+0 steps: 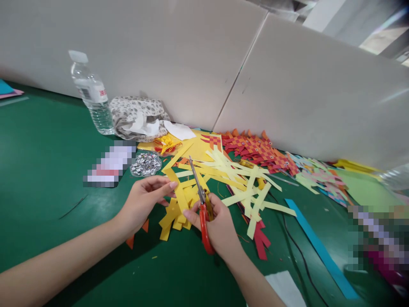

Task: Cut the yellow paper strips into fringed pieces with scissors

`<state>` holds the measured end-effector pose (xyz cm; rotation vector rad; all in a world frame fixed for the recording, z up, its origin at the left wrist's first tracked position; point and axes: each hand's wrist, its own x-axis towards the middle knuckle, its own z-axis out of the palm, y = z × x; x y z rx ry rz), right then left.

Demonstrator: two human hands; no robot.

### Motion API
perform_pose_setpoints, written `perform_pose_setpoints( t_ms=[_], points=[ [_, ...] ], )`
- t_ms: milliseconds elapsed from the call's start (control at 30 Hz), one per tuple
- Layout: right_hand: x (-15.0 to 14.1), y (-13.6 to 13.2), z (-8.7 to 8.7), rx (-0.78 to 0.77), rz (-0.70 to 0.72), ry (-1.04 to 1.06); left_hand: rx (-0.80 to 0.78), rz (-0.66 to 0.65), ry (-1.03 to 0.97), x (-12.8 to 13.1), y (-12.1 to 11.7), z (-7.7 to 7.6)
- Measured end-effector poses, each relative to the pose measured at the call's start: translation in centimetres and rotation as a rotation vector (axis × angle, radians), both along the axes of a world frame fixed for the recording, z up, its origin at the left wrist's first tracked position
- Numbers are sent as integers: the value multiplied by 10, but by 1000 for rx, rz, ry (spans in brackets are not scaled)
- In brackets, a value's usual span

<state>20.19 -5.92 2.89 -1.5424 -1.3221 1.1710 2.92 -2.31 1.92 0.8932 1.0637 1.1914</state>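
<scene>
My left hand [148,198] pinches a yellow paper strip [179,192] between thumb and fingers. In my right hand [217,221] are red-handled scissors [204,221], their blades pointing up and away from me. The right thumb also touches the lower end of the strip. Beneath my hands lies a loose pile of short yellow paper pieces [172,215]. Pale yellow paper strips [255,192] are heaped just to the right, with dark red strips [262,243] below them. Small orange paper scraps [130,241] sit under my left wrist.
Behind are woven red and orange paper fish [255,149] and a bag of googly eyes [146,164]. A water bottle [92,94] stands by a patterned cloth pouch [137,113] against the partition [143,51]. A blue strip [319,247] and black cord [297,245] lie right on the green table [41,170].
</scene>
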Motion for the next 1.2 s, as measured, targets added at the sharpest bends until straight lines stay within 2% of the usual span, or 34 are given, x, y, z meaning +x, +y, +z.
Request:
perform_pose_setpoints(
  t_ms=[167, 333, 433, 633, 867, 933, 1200],
  points=[
    [0, 2, 1, -69, 9, 186, -35, -68, 7, 3, -3, -2],
    [-1, 3, 0, -64, -24, 231, -124, -190, -58, 4, -3, 0],
    [0, 3, -1, -24, -12, 204, -121, -252, -22, 5, -4, 0],
    [4, 2, 0, 52, 11, 16, -50, -191, 19, 4, -3, -1],
    [13, 2, 2, 169, 75, -512, 27, -61, -19, -3, 3, 0],
    [13, 3, 2, 198, 117, -604, 37, -34, -15, -3, 4, 1],
    [12, 2, 3, 198, 196, -613, 89, -22, 18, -5, 6, -2]
  ],
)
